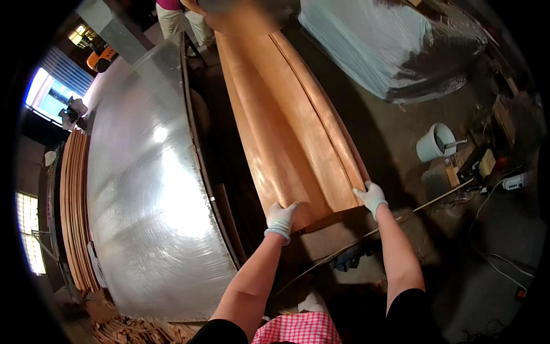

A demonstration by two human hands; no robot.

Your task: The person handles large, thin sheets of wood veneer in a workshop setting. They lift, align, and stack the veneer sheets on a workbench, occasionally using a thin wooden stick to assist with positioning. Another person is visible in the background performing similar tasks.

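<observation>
A long, thin orange-brown wood veneer sheet (286, 114) stretches away from me, bowed and folded lengthwise. My left hand (281, 219), in a white glove with a pale band at the wrist, grips its near left corner. At the near right corner, my right hand (372, 198), also gloved in white, pinches the edge, thumb on top. Both sets of fingers are partly hidden under the veneer. A co-worker (172, 17) in light trousers stands at the far end, one arm reaching to the sheet; a blur covers that end.
On the left lies a large shiny metal-topped table (154, 189), with a stack of brown boards (74, 212) beyond it. A plastic-wrapped pile (389, 51) stands far right. Nearer are a white bucket (433, 144), a thin pole (424, 204) and a white cable (478, 241) on the floor.
</observation>
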